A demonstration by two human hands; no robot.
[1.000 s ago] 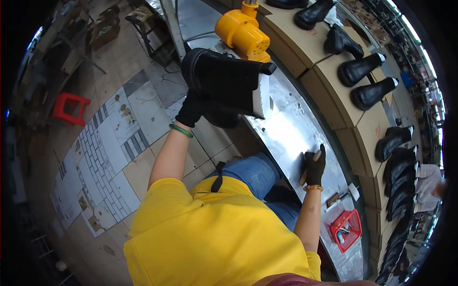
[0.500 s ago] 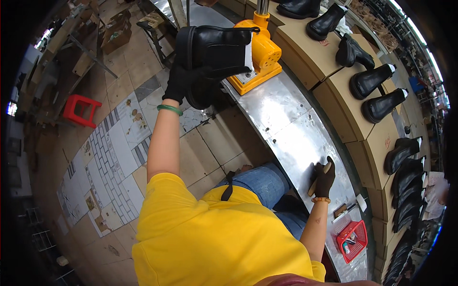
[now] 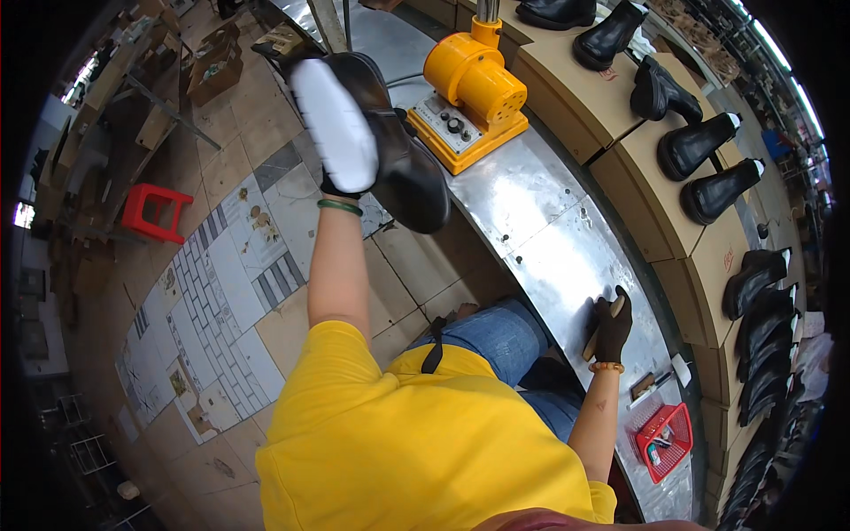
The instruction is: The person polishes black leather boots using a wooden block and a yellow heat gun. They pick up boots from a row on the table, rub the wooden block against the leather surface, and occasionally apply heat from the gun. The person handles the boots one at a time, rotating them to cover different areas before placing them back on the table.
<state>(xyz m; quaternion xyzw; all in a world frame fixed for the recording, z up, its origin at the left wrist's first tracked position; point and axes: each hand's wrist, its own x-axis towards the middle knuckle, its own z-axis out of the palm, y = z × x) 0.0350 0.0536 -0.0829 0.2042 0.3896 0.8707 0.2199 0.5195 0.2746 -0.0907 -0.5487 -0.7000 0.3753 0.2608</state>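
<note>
Boot up in the air, other hand parked on the bench

From the head cam: our gloved left hand [image 3: 341, 186] is closed around a black boot [image 3: 381, 133], pale sole [image 3: 336, 124] facing us, just left of the yellow machine [image 3: 474, 84]. Our right hand [image 3: 611, 327] rests on the metal bench [image 3: 540, 221], fingers wrapped round a small wooden tool [image 3: 591, 338], near a red basket [image 3: 664, 438].
</note>
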